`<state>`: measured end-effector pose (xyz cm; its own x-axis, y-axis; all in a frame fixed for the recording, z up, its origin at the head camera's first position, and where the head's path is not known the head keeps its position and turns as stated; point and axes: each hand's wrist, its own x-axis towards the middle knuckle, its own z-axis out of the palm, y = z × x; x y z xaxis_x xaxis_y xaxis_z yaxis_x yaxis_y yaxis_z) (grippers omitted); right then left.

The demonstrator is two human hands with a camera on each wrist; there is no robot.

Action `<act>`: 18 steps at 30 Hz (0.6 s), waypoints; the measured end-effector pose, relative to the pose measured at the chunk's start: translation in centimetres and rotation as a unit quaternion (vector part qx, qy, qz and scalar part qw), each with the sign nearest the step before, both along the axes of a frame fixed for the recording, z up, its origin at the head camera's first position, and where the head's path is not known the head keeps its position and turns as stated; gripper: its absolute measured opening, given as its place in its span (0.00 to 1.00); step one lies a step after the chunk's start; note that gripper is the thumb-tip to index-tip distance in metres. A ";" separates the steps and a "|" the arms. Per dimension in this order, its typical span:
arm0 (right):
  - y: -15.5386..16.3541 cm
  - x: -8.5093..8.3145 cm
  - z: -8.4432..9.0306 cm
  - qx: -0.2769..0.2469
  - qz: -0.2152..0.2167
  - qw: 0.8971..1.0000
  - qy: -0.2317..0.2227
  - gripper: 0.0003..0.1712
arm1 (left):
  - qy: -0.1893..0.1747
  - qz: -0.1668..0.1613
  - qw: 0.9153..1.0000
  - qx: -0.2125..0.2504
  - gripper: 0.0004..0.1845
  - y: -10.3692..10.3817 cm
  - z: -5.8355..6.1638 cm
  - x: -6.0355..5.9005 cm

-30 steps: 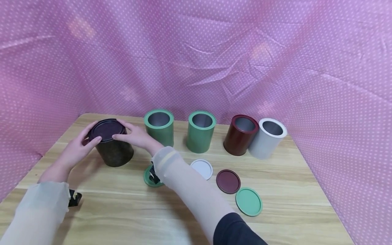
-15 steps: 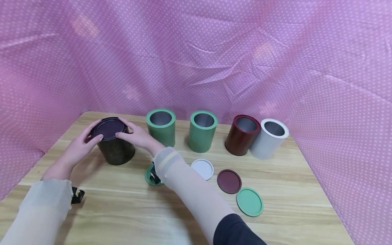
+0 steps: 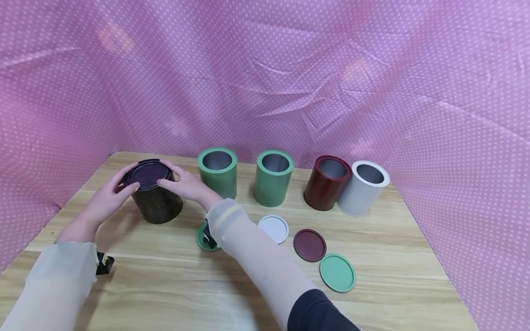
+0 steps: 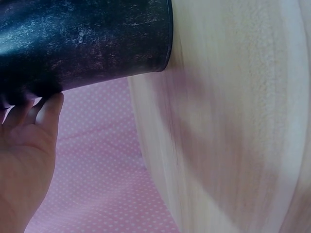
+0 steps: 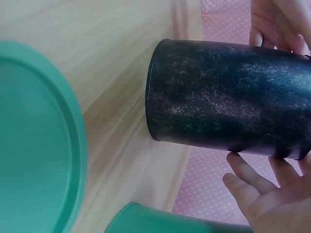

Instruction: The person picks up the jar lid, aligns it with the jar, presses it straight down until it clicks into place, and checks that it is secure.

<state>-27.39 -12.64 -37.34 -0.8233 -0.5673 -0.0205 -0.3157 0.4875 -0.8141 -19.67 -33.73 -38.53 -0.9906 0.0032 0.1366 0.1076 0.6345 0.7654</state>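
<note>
At the table's left stands a black can (image 3: 159, 207) with mottled sides, upright. A dark lid (image 3: 148, 175) lies over its top. My left hand (image 3: 101, 200) holds the lid's edge from the left, and my right hand (image 3: 186, 184) holds it from the right. Both thumbs rest at the near rim while the other fingers reach round the sides. In the left wrist view, fingertips touch the can (image 4: 92, 43) near its top end. The right wrist view has fingers of both hands on opposite sides of the can (image 5: 223, 97). How snugly the lid sits is unclear.
Two green cans (image 3: 271, 189), a dark red can (image 3: 324, 191) and a white can (image 3: 359, 197) stand lidless along the back. In front lie a white lid (image 3: 275, 230), a dark red lid (image 3: 309, 245), a green lid (image 3: 337, 272) and another green lid (image 3: 201, 239) partly under my right wrist.
The whole view has shifted slightly. Both hands stay on the dark lid at the can's top, and the other cans and lids keep their places.
</note>
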 end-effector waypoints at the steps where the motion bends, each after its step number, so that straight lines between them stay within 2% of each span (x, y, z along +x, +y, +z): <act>1: 0.0 0.0 0.1 0.003 0.001 1.000 0.000 0.34 | -0.002 0.000 1.000 -0.001 0.34 0.0 0.0 0.0; 12: -0.1 -0.6 0.5 0.032 0.010 0.999 0.008 0.35 | -0.020 0.003 1.000 -0.018 0.34 -0.1 0.4 -0.4; 18: 0.2 -0.6 0.6 0.046 0.013 0.998 0.029 0.35 | -0.027 0.014 0.999 -0.040 0.35 0.0 0.3 -0.6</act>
<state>-27.98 -12.49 -36.70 -0.8099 -0.5859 -0.0264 -0.3743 0.5511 -0.7458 -20.28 -33.74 -38.23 -0.9963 -0.0156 0.0840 0.0495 0.6955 0.7168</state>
